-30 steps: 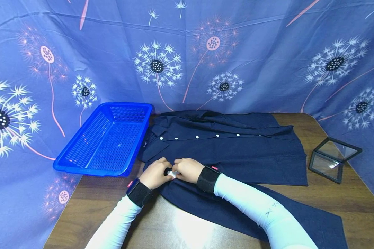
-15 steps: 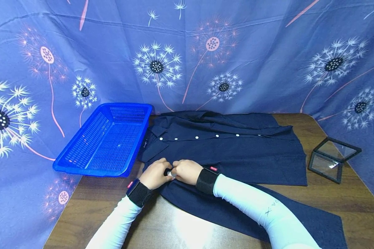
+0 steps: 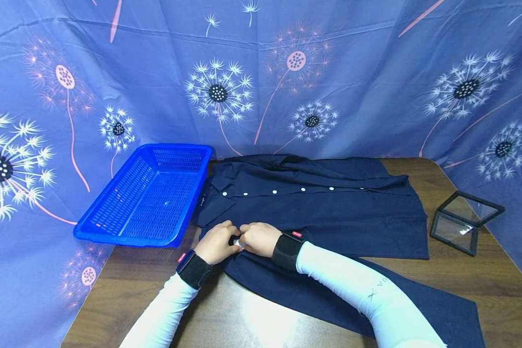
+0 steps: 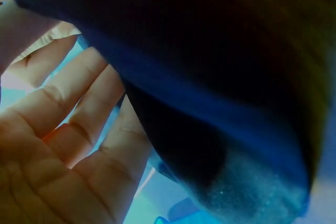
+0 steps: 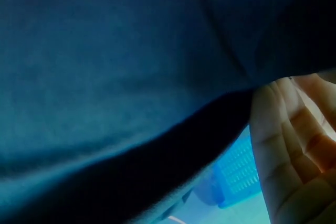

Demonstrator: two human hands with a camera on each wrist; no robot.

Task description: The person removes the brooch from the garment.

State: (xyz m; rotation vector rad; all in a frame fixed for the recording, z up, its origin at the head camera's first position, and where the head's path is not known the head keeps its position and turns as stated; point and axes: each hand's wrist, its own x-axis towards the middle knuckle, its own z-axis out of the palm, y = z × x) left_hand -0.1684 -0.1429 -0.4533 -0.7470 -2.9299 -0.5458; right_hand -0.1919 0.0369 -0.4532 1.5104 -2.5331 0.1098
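A dark navy shirt point(image 3: 330, 217) lies spread on the table, its collar to the left and a row of white buttons running along it. At its near shoulder, below the collar, my left hand point(image 3: 216, 244) and right hand point(image 3: 260, 239) meet, each pinching the cloth. A small white patch point(image 3: 239, 243) shows between the thumbs; I cannot tell what it is. Dark cloth point(image 4: 173, 77) covers the left fingertips in the left wrist view. In the right wrist view, the right fingers point(image 5: 270, 140) reach up to a raised fold of fabric, which hides their tips.
A blue plastic basket point(image 3: 132, 239) stands on the left, beside the collar. On the right is an open black-framed clear case point(image 3: 456, 232). The near sleeve point(image 3: 422, 295) stretches toward the table's front right. A dandelion-patterned cloth point(image 3: 261, 96) hangs behind the wooden table point(image 3: 113, 299).
The right hand and wrist have shifted very slightly left, and less of the white patch shows between the thumbs. The left hand, shirt and basket stay in place.
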